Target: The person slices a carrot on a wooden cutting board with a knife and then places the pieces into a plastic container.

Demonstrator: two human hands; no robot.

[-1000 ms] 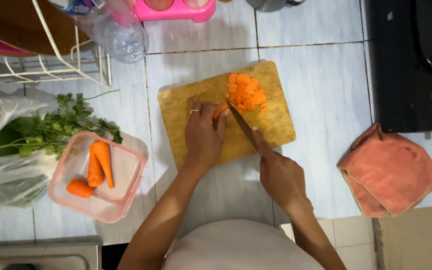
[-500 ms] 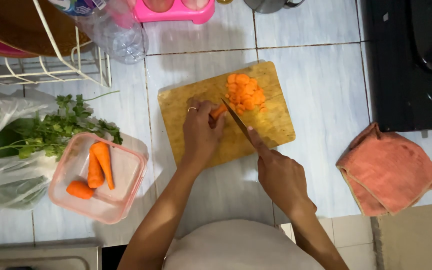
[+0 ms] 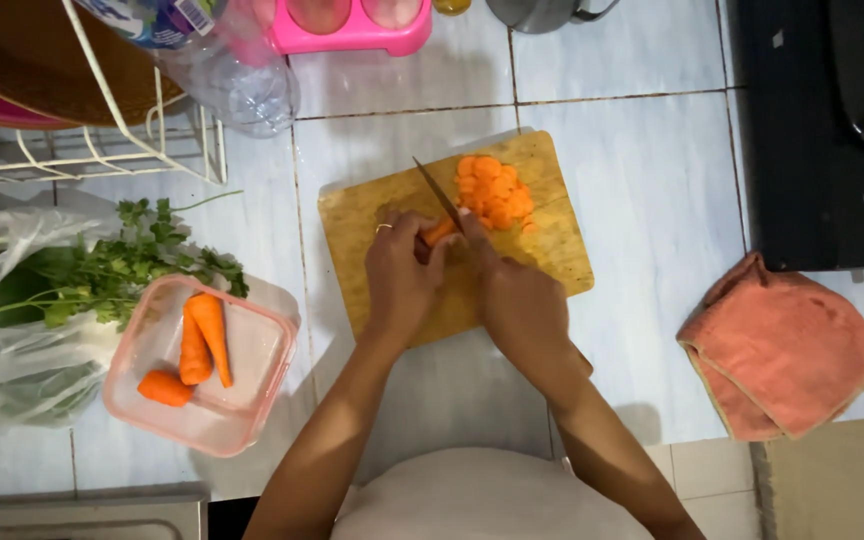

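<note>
left hand (image 3: 402, 275) on carrot stub (image 3: 439, 232), knife (image 3: 439, 194) in right hand (image 3: 522, 300) (wooden cutting board (image 3: 372, 215) beneath)

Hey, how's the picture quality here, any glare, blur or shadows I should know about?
Head view: even, soft indoor light with no harsh glare on the tiled counter; a faint shadow lies beside the right hand; the knife and left hand look slightly soft; the stove at the right edge is dark and underexposed; straight lines bow mildly near the edges.

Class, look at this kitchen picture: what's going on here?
A person is slicing a carrot on a wooden cutting board. The left hand steadies it; the right hand holds a knife. A pile of slices lies beyond the blade, and whole carrots wait in a pink container.
</note>
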